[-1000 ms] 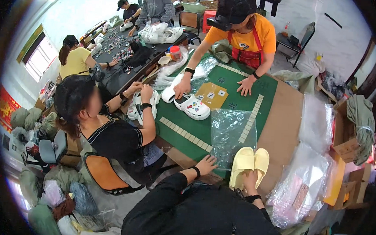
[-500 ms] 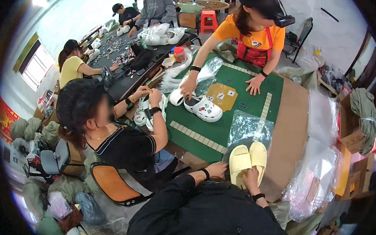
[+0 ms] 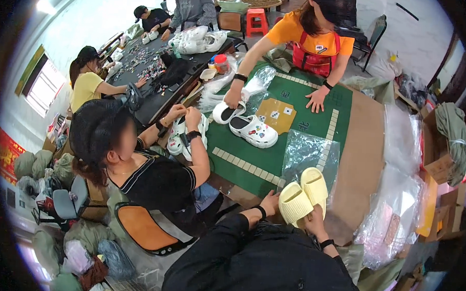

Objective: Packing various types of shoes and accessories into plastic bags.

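Note:
Two pale yellow slide sandals stand tilted at the near edge of the table. My right hand (image 3: 315, 221) is closed on the heel end of the right yellow slide (image 3: 314, 184). Against it leans the left yellow slide (image 3: 295, 204), its ribbed strap facing up. My left hand (image 3: 270, 203) is beside the left slide's outer edge, fingers stretched toward it and partly hidden; contact is hard to make out. Just beyond the slides lies a clear plastic bag (image 3: 311, 154) on the green mat (image 3: 242, 182).
Across the table, a person in orange (image 3: 320, 45) grips one white clog (image 3: 228, 113); a charm-covered white clog (image 3: 253, 131) sits beside it. At left, a person in black (image 3: 153, 178) handles white clogs (image 3: 177, 138). Plastic bags (image 3: 391, 220) are heaped at right.
The yellow slides have been lifted and tilted by my right hand. My left hand has moved slightly up. Across the table, the other person's hand has taken hold of the left white clog.

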`<state>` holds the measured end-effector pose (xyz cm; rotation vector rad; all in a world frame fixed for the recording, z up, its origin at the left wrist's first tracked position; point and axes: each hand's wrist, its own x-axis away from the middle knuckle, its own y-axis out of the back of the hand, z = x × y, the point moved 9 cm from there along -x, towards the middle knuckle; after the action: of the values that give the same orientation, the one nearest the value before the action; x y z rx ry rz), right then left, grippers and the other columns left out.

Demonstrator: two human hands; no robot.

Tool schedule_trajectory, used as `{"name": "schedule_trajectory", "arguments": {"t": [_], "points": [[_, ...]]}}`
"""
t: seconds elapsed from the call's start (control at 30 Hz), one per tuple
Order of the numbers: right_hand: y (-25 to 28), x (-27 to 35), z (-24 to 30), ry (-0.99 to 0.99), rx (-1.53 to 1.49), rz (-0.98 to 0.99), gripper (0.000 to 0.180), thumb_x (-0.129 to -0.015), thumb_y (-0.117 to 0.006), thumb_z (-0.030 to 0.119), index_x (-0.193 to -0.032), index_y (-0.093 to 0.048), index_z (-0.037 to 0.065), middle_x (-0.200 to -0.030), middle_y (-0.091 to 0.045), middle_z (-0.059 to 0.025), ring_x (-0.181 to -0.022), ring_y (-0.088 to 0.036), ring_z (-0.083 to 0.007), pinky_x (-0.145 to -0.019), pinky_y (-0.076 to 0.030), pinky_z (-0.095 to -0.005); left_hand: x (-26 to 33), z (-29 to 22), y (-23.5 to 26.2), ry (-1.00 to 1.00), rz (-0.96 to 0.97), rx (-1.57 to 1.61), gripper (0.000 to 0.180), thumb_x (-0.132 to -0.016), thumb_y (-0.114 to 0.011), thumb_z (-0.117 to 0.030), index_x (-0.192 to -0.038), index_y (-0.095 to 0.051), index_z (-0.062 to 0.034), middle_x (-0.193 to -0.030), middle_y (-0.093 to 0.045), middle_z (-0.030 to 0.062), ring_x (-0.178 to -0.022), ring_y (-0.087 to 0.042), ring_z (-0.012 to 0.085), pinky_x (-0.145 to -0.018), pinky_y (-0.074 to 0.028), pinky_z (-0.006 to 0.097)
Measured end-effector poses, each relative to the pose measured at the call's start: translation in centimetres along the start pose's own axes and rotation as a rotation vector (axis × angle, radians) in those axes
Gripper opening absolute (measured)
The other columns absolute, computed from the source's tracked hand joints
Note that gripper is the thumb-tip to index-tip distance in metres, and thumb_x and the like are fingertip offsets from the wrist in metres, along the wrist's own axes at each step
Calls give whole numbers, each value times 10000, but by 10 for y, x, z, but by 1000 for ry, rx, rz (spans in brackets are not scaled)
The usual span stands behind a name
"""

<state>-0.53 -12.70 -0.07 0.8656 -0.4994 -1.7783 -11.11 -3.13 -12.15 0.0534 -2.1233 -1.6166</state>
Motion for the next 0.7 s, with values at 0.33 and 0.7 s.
{"name": "schedule_trajectory", "arguments": {"t": [0.33,0.7], "points": [[5,-14,19,138,-144,247,398,-669,-603,73,-1066,-575,67,-1063,-533,-153,-982,-455,-348,-870,-349,-430,-7,36,55,139,-565,140,443,-756,-527,-284,-1154,-496,-92,-1179,-462,92,-1031,-444,290,-841,-362,442],[-6,-25,13,332,-235,357,447,-640,-611,63,-1083,-565,94,-1132,-537,-113,-1100,-447,-324,-955,-308,-442,6,54,167,170,-801,229,600,-759,-511,-118,-1313,-310,-9,-1283,-378,170,-1114,-430,324,-930,-355,425]]}}
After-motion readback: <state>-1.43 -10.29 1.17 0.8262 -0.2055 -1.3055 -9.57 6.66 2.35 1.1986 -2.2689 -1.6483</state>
